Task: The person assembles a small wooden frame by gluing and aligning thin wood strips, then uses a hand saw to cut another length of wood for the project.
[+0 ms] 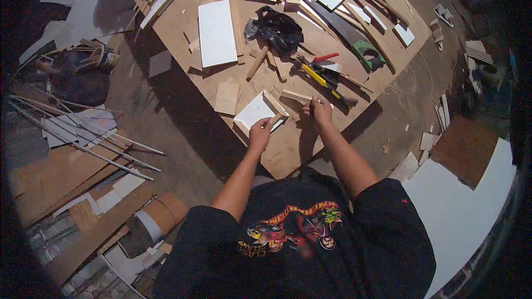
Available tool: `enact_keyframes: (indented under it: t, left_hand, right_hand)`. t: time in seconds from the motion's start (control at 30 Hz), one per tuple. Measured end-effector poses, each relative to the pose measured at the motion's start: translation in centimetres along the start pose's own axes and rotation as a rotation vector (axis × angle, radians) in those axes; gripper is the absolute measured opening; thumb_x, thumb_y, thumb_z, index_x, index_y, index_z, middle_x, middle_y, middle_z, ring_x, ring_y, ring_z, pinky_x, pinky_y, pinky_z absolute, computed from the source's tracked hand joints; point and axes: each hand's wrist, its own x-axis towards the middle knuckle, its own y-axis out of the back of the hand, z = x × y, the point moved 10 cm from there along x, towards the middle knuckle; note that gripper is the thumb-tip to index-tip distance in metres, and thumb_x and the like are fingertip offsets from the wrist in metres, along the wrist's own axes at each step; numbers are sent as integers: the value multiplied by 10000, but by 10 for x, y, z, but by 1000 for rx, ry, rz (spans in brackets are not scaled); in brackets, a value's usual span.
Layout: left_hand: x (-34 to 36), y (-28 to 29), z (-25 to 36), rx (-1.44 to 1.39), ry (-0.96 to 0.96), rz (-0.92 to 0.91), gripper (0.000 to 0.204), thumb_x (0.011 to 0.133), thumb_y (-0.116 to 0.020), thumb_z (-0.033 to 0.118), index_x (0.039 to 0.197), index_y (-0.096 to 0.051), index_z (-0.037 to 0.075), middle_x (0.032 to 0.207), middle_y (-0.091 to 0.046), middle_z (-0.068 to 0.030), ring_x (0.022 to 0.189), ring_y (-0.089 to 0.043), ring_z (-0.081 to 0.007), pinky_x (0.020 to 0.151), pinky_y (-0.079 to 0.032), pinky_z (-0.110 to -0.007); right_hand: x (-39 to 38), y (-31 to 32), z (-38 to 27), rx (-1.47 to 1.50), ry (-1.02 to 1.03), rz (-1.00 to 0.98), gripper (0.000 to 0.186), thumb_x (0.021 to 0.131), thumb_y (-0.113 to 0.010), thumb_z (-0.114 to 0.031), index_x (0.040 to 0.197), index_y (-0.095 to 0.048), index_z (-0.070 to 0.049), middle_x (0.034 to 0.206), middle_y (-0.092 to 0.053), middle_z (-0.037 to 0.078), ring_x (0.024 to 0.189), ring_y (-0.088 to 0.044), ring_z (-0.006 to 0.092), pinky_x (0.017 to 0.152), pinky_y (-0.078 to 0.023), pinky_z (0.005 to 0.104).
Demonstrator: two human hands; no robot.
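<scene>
My left hand [260, 134] is closed at the near right edge of a small white panel with wooden strips along its edges [254, 112]. A short wooden piece [277, 117] shows at its fingertips. In my right hand [320, 112], the fingers grip one end of a wooden strip [295, 96], which points left toward the framed panel. Just beyond that hand lie a yellow-and-black handled tool [313, 73] and a red-handled tool [326, 57]. A flat piece of plywood [226, 98] rests left of the panel.
The wooden worktable [285, 158] has its near corner before me. On it lie a white board [217, 34], a black plastic bag [281, 26], a green-handled handsaw [367, 55] and several offcuts. Long thin rods [105, 138] and boards litter the floor at left; a large white sheet [460, 216] lies at right.
</scene>
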Motion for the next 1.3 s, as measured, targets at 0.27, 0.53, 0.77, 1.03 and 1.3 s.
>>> enact_keyframes:
  t: [0.27, 0.53, 0.77, 1.03, 1.3]
  left_hand:
    - [-2, -8, -11, -53, 69, 42, 316, 956, -664, 281, 1138, -717, 29, 816, -697, -64, 604, -597, -120, 571, -504, -295]
    - [1, -6, -21, -19, 76, 76, 300, 947, -679, 280, 1114, -729, 37, 833, -710, -65, 632, -637, -135, 592, -524, -294]
    - [18, -4, -16, -63, 3, 87, 333, 936, -698, 325, 1095, -739, 35, 910, -736, -94, 752, -682, -171, 664, -544, -309]
    - [47, 48, 23, 97, -134, 246, 255, 921, -715, 271, 1044, -749, 50, 909, -737, -115, 697, -673, -188, 667, -538, -330]
    - [144, 68, 56, 173, -343, 224, 273, 867, -670, 127, 1109, -675, 1, 1115, -647, -208, 1058, -626, -363, 879, -520, -422]
  right_hand:
    - [0, -13, -5, -40, -80, 1, 278, 1014, -597, -319, 953, -505, -64, 795, -569, 86, 590, -563, 162, 481, -488, 281]
    - [24, -3, 12, 60, -152, 4, 218, 972, -530, -47, 1187, -518, -16, 834, -586, 129, 624, -609, 204, 506, -533, 334]
    - [63, 29, 8, -275, 121, 47, 360, 928, -579, -40, 1288, -576, -52, 811, -653, 134, 625, -651, 194, 556, -561, 337]
    - [-13, -61, -78, -1137, 563, 189, 498, 856, -679, -207, 1336, -583, -114, 1171, -606, 216, 1135, -609, 378, 947, -503, 458]
    - [19, -234, -35, -1386, 543, -268, 574, 889, -660, -211, 1434, -483, -242, 1107, -597, 249, 1026, -615, 428, 887, -503, 487]
